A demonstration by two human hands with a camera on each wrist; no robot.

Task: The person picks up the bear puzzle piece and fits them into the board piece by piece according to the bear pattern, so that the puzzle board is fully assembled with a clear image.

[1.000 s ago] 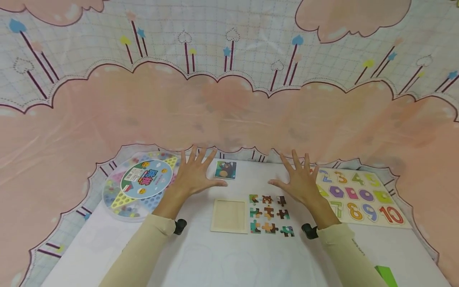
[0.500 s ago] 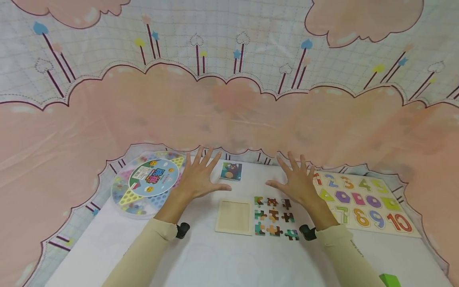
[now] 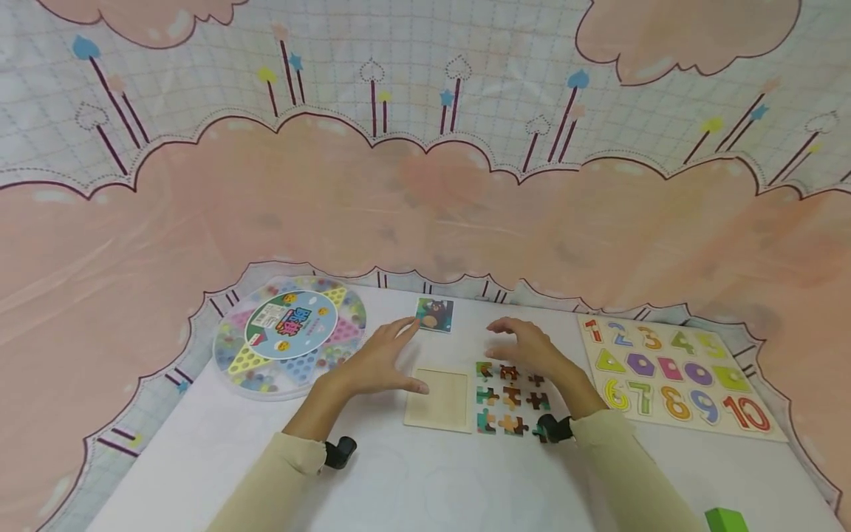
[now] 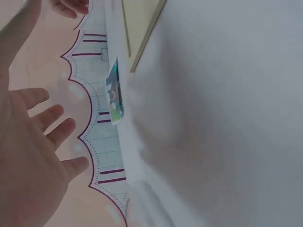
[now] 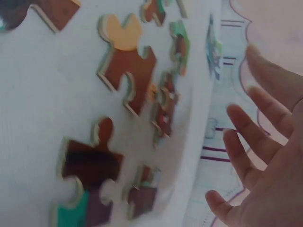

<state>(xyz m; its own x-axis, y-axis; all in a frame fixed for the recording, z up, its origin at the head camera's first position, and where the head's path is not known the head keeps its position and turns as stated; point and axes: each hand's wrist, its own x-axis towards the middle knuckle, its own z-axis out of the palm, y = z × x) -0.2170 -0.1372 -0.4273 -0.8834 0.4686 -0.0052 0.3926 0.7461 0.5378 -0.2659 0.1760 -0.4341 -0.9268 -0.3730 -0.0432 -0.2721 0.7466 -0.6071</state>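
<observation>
Evidently pre-grasp: left hand [image 3: 375, 366] spread by the wooden tray [image 3: 439, 403], right hand [image 3: 535, 351] loosely bent near the puzzle pieces [image 3: 512, 397], fingers empty — picking one calls for a thin-edge pinch.

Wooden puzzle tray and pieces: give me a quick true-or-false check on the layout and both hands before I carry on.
1. The loose jigsaw pieces lie right of the square wooden tray. True.
2. The tray holds two fitted pieces. False: its visible floor is bare.
3. The right hand is nearer the jigsaw pieces than the left hand. True.
4. The right hand grips a jigsaw piece. False: it holds nothing.
5. The bear picture card lies beyond the tray. True.
</observation>
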